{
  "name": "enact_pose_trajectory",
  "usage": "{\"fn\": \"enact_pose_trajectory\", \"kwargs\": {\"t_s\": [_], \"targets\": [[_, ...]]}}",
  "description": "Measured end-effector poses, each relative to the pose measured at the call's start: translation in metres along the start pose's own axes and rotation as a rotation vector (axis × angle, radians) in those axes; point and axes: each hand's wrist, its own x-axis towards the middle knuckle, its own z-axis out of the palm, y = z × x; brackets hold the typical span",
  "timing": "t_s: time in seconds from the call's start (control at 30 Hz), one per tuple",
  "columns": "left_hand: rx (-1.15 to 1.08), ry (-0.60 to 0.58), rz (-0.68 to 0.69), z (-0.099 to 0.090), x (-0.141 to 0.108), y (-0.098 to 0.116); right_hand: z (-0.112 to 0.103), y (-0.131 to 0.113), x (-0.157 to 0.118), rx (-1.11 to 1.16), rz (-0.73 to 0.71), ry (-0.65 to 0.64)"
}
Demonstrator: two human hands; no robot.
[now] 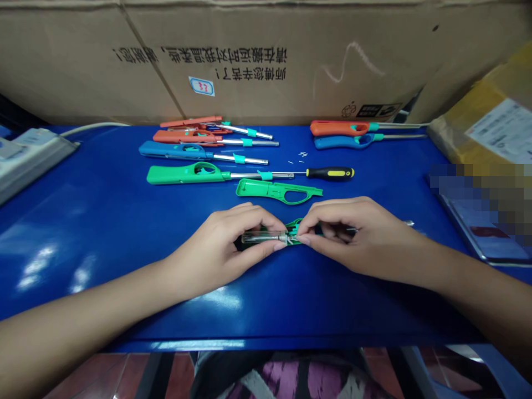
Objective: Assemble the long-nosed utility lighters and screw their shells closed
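Between thumb and fingers, my left hand (233, 238) grips a clear fuel tank (261, 237) of a lighter. My right hand (344, 227) pinches at the tank's valve end; its fingertips cover whatever small part is there. Beneath both hands lies an opened green lighter body (296, 224), partly hidden, with its metal tube running out under the right hand. Just beyond them a loose green half-shell (278, 190) rests on the table. Behind that is a green long-neck lighter (183, 174), its tube tip close to a yellow-and-black screwdriver (330, 174).
Blue (174, 151) and orange lighters (187, 136) lie at the back left, more orange (338, 128) and blue ones (343, 142) back right. Several small screws (302, 155) are loose on the blue table (103, 221). A cardboard box (249, 33) walls the back; a phone (486, 221) lies right, a power strip (33, 158) left.
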Motion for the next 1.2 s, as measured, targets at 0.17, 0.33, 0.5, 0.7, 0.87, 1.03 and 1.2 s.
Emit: {"fn": "enact_pose_trajectory", "kwargs": {"t_s": [0.17,0.33,0.5,0.7,0.87,1.03,1.2], "targets": [[-0.001,0.000,0.001,0.0008,0.0004,-0.0005,0.0010,0.0010,0.0006,-0.006,-0.009,0.000],[-0.008,0.008,-0.001,0.0017,0.0008,-0.0005,0.0016,0.0007,0.0008,0.001,-0.012,0.005],[-0.005,0.014,-0.031,0.0029,0.0007,-0.0015,0.0024,-0.0008,0.0003,0.017,-0.006,0.001],[-0.005,0.012,-0.065,0.0050,0.0002,-0.0021,0.0035,0.0003,0.0019,0.014,0.016,-0.007],[-0.008,0.015,-0.070,0.0058,-0.0003,-0.0017,0.0035,0.0005,0.0019,0.019,0.019,-0.009],[-0.020,0.024,-0.065,0.0069,0.0004,-0.0020,0.0040,-0.0002,0.0017,0.020,0.032,-0.022],[-0.028,0.026,-0.065,0.0074,0.0004,-0.0026,0.0037,0.0000,0.0018,0.014,0.036,-0.029]]}}
